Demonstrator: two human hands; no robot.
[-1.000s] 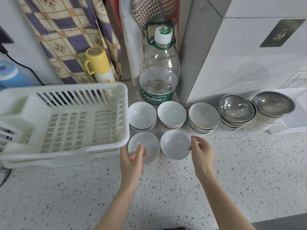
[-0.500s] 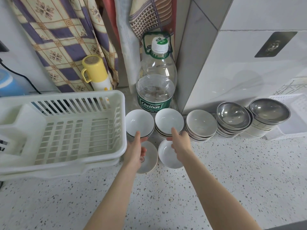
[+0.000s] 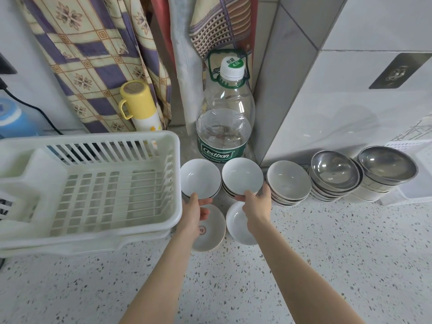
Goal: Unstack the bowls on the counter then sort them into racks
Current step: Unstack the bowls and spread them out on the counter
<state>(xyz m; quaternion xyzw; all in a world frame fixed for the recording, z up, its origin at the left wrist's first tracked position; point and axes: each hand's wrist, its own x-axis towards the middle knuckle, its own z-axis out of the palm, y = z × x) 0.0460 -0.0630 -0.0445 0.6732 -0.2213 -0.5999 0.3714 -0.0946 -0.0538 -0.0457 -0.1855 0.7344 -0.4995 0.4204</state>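
Left of the water bottle (image 3: 225, 127), the white rack (image 3: 88, 183) is seen. In front of the bottle, the left stack's top bowl (image 3: 200, 177) is pinched at its near rim by the left hand (image 3: 192, 215); the right stack's top bowl (image 3: 242, 175) is pinched likewise by the right hand (image 3: 257, 206). Two single bowls (image 3: 210, 230) lie beneath the hands.

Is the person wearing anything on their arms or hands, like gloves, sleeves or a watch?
No. Both forearms are bare as far as the picture shows, with no sleeve in view. The left hand and the right hand have no gloves, and no watch, bracelet or ring shows on the parts that are visible. Both arms come in from the bottom edge of the picture.
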